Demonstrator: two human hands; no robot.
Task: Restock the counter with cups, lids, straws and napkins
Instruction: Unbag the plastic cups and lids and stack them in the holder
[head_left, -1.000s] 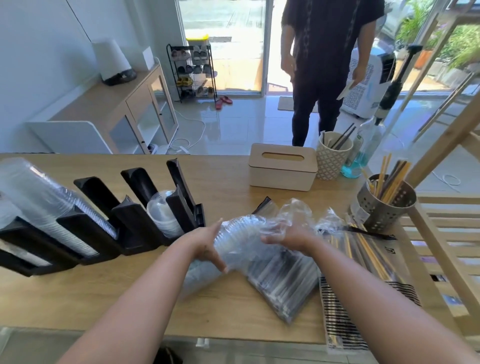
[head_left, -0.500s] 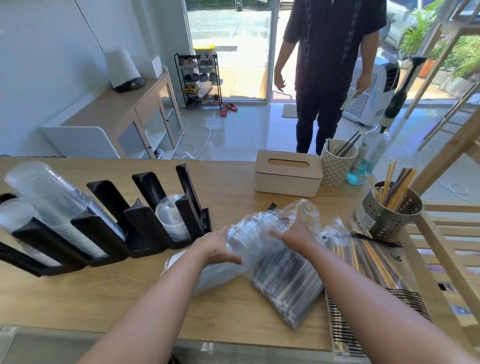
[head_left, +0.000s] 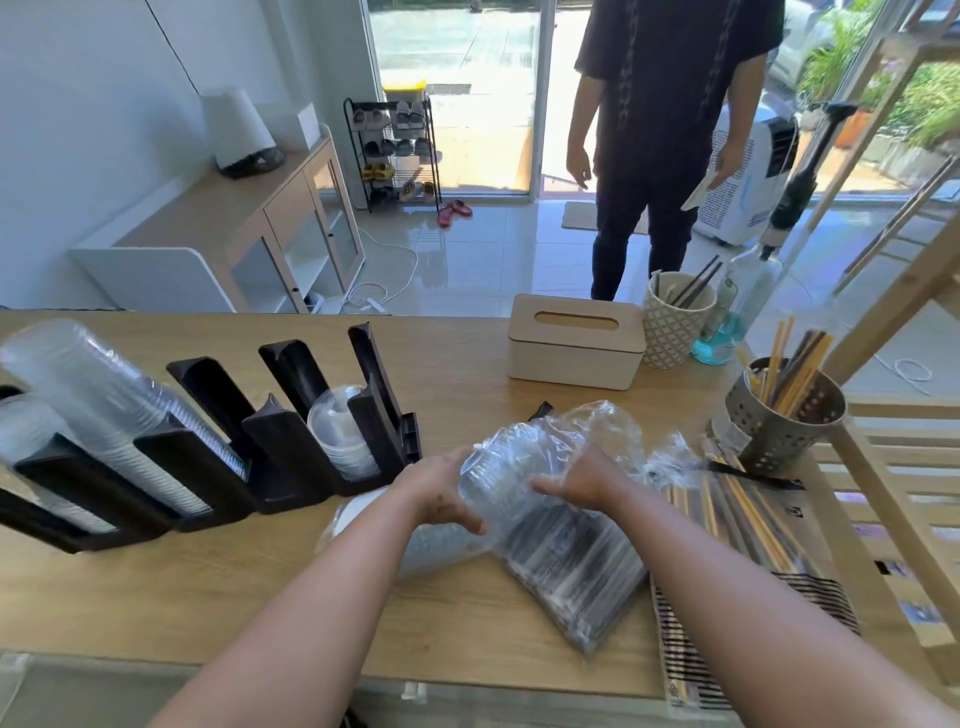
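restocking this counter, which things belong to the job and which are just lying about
Job: clear bagged stack held by left hand and right hand, black dispenser rack, straw packs, metal straw holder, tissue box.
Lying about: patterned cup, blue-liquid bottle.

The cup rack (head_left: 218, 457) stands left on the counter (head_left: 156, 587), tissue box (head_left: 574, 340) behind, straw holder (head_left: 779, 415) right.
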